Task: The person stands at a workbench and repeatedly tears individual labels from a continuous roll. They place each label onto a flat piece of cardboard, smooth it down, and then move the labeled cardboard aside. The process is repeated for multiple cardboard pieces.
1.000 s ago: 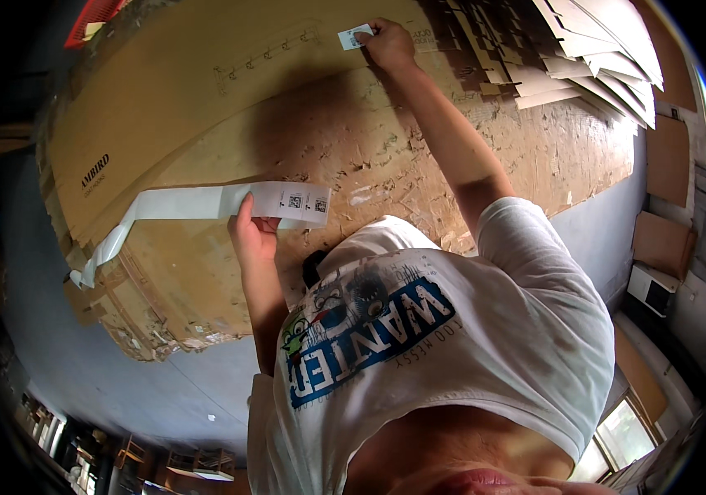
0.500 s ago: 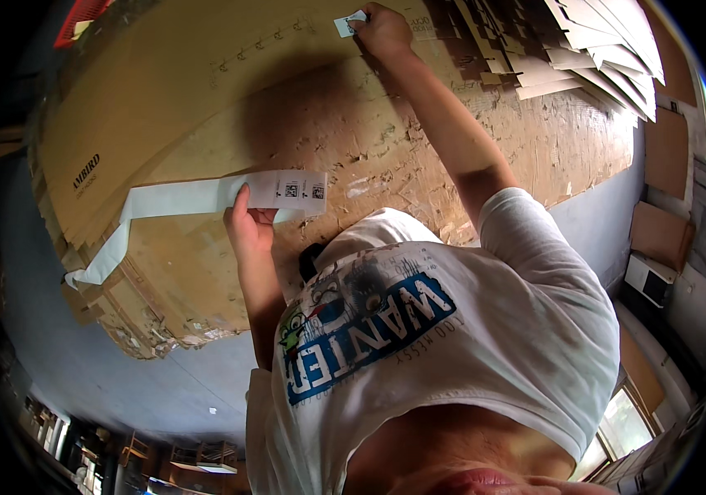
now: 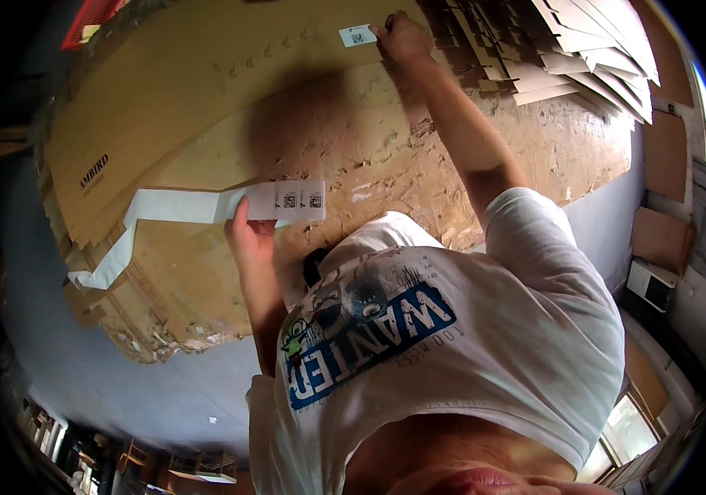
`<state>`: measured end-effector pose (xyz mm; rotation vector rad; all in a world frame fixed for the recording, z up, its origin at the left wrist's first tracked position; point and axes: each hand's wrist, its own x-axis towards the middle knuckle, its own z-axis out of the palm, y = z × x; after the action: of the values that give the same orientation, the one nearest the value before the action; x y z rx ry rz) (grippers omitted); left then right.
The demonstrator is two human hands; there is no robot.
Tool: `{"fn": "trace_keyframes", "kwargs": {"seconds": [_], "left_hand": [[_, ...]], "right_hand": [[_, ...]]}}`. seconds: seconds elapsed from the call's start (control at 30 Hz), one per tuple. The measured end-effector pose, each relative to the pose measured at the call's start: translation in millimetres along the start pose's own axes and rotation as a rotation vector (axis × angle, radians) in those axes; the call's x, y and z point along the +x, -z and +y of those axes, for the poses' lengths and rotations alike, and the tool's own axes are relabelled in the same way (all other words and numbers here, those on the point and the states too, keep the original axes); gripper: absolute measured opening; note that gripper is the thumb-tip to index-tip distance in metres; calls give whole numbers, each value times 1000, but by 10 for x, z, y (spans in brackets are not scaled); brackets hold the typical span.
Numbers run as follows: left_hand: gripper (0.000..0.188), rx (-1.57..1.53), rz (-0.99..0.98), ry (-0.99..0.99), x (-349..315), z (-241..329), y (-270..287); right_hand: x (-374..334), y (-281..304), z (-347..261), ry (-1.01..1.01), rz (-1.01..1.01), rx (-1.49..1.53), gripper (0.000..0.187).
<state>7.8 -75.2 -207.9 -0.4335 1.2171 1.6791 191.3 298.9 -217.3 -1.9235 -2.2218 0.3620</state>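
1. Head view, label strip: white, lying between thumb and fingers of the left hand, the thumb resting on top; these fingers are closing on it.
2. Same view, strip axis: running mainly left to right; the printed end is pointing right, beyond the thumb, the other end bending toward lower left.
3. Same view, single label: lying on a cardboard sheet, at the fingertips' left, its long axis running nearly left to right.
4. Same view, right hand: fingers curling beside the label's right edge; whether they are gripping it, cannot tell.
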Motion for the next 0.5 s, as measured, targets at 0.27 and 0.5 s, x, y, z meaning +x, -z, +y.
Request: {"fn": "trace_keyframes", "kwargs": {"seconds": [0.27, 0.5], "left_hand": [[29, -37, -10, -8, -155, 29, 22], [31, 35, 20, -94, -30, 183, 120]], "right_hand": [[-166, -52, 338, -145, 319, 399, 29], [-480, -34, 547, -87, 322, 364, 33]]}}
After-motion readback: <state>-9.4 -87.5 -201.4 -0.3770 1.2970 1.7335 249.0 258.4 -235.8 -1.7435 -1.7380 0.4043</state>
